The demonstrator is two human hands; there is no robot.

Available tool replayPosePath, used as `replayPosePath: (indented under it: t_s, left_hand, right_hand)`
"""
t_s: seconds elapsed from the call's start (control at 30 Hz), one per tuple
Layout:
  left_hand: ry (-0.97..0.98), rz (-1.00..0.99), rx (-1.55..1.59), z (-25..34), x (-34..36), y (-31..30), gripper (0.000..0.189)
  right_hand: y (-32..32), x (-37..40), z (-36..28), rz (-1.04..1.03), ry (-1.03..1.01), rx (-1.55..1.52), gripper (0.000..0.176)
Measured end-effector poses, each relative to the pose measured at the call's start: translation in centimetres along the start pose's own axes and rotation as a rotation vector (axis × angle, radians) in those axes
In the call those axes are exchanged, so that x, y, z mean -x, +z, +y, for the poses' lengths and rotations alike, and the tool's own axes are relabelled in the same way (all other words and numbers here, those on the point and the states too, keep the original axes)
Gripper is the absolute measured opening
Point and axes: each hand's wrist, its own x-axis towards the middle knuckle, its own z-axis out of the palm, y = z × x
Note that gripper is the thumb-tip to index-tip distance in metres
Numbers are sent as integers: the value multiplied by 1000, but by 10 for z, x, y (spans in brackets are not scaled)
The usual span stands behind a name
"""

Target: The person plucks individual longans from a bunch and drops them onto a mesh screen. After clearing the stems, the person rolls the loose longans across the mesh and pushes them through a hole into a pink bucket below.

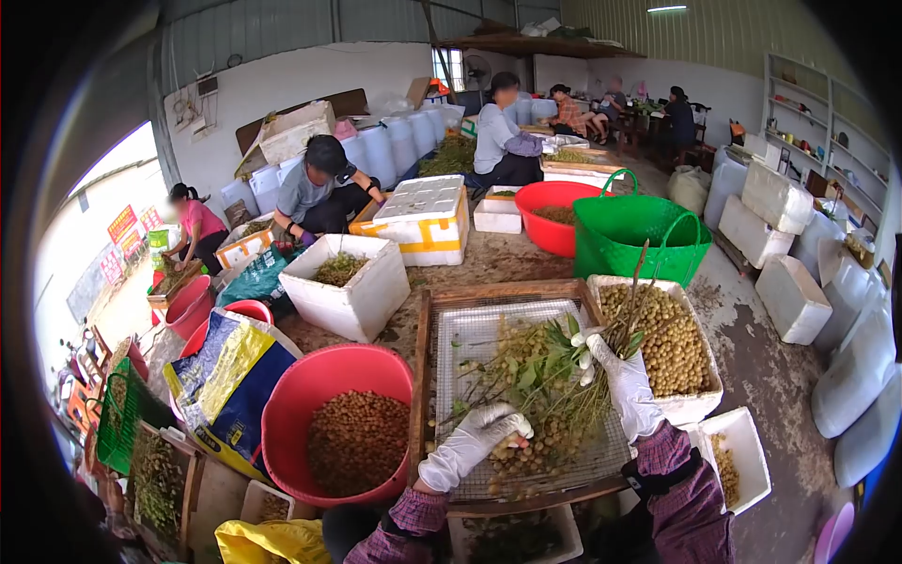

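Note:
A white glove covers my right hand [624, 381], which is closed around the woody stems of a leafy fruit branch [540, 371]. Its bare stem ends stick up past my fingers, and the green leaves hang to the left. My left hand [477, 442], also gloved, is at the lower left of the branch with its fingers curled in; what they hold, if anything, is hidden. Beneath both hands is a wood-framed wire mesh screen [460, 329]. Small round yellow-brown fruits [526, 459] and loose leaves lie on it, close to my left hand.
A pink tub [282, 423] of brown fruits stands left of the screen. To the right is a foam box [700, 407] heaped with yellowish fruits. Behind sit a green basket [601, 240], a red basin [550, 246] and more foam boxes [371, 305]. Several people work farther back.

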Motion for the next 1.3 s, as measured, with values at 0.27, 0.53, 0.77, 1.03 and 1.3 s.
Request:
replayPosePath:
  t_s: [0.27, 0.53, 0.77, 1.03, 1.3]
  left_hand:
    - [-180, -28, -168, -13, 9, -3, 23]
    - [-307, -22, -446, -29, 5, -9, 30]
    - [279, 143, -522, -38, -11, -4, 38]
    - [-100, 141, 80, -19, -6, 19, 33]
    - [207, 201, 234, -58, -8, 15, 39]
  right_hand:
    - [-7, -3, 9, 113, -27, 64, 14]
    - [-18, -13, 3, 353, -56, -148, 14]
    - [-44, -14, -2, 308, 182, -288, 25]
    - [-5, 8, 12, 128, 369, -350, 30]
    - [10, 13, 15, 57, 428, -377, 29]
